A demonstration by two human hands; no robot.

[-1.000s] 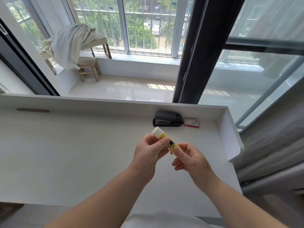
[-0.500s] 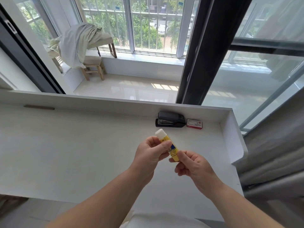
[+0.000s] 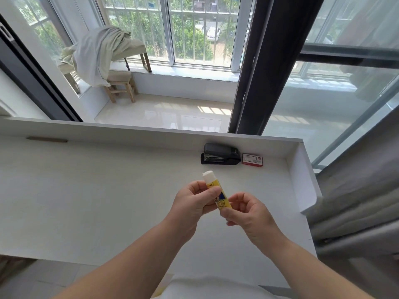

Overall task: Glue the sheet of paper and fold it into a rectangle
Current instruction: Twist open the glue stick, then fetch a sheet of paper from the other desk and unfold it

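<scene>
A yellow glue stick [image 3: 218,192] with a white cap at its far end is held above the white desk [image 3: 97,201], tilted with the cap pointing up and left. My left hand [image 3: 194,203] grips its upper body, thumb across the label. My right hand [image 3: 246,212] pinches its lower end with fingertips. No sheet of paper is plainly visible; a yellowish edge [image 3: 160,285] shows at the bottom near my body.
A black stapler [image 3: 220,156] and a small red staple box [image 3: 252,160] lie by the desk's raised back rim. The desk's right side wall [image 3: 302,182] stands close to my right hand. Grey curtains hang at the right.
The view has tilted slightly, and the glue stick sits a little more upright between my hands. Both hands keep hold of it.
</scene>
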